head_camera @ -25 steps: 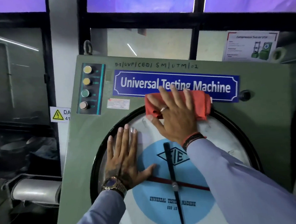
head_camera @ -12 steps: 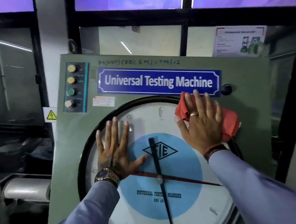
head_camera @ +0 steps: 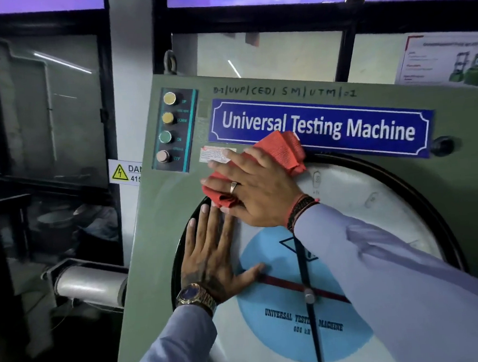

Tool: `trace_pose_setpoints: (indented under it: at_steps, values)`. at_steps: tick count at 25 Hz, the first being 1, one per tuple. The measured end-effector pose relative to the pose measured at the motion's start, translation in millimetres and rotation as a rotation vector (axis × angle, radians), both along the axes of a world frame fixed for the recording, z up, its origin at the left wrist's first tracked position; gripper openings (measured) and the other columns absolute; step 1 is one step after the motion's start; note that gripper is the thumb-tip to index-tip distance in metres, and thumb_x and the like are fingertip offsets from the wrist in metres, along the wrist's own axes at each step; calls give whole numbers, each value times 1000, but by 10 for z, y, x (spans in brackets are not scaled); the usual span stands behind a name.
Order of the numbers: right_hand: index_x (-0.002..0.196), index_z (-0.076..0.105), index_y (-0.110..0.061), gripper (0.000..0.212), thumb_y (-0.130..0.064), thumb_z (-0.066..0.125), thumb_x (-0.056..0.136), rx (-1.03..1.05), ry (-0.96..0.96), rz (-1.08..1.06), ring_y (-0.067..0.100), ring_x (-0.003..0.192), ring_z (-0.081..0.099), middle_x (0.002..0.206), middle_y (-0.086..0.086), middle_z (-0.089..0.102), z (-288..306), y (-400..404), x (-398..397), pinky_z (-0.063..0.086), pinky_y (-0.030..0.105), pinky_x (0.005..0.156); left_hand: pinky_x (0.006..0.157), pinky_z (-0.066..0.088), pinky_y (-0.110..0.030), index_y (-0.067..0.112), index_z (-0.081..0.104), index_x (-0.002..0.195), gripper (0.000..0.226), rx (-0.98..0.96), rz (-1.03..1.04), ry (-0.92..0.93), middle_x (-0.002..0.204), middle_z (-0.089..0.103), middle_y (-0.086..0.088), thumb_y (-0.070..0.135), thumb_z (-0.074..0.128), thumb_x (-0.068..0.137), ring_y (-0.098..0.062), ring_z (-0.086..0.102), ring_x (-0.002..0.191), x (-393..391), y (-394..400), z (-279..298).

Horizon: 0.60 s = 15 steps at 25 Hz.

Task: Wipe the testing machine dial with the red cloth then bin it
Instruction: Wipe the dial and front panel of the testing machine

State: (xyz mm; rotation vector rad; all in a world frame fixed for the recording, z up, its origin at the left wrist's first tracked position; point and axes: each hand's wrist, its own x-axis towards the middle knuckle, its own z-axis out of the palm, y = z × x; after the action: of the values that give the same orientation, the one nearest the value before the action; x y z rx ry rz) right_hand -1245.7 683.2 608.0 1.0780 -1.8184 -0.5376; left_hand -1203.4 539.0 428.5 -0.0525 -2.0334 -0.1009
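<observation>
- Red cloth (head_camera: 282,152) lies bunched under the right hand (head_camera: 257,192), pressed flat-palmed against the upper left rim of the dial (head_camera: 375,199), overlapping the green panel (head_camera: 150,229) and the lower edge of the blue nameplate (head_camera: 322,128).
- The right hand's fingers are spread over the cloth, not curled round it.
- The left hand (head_camera: 212,263) rests open and flat on the dial face, fingers together, just below the right hand.
- A black pointer (head_camera: 313,331) crosses the blue centre disc.
</observation>
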Motion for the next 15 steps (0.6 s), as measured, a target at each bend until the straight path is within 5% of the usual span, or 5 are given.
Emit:
trace_pose_setpoints:
  at_steps: [7, 11, 15]
  values:
    - [175, 32, -41, 73, -71, 39, 108, -346, -8, -163, 37, 168, 34, 182, 1, 38, 90, 653, -23, 17, 56, 132, 139, -3, -53, 9, 19, 175, 132, -59, -13, -25, 185, 7, -16, 101, 36, 82, -32, -1, 172, -25, 41, 226]
    - [151, 69, -15, 68, -65, 58, 105, -723, -70, -248, 44, 161, 44, 176, 9, 47, -72, 1434, 48, 32, 64, 128, 138, -3, -56, 10, 19, 175, 127, -130, -48, 8, 185, 10, -15, 97, 37, 84, -34, 4, 172, -161, 355, 551]
    - [176, 31, -24, 83, -63, 56, 108, -1047, -139, -383, 42, 163, 40, 179, 12, 43, -572, 2067, 221, 27, 59, 130, 138, -7, -57, 10, 15, 175, 127, -172, -73, -23, 184, 6, -18, 96, 36, 85, -38, 2, 171, -203, 676, 663]
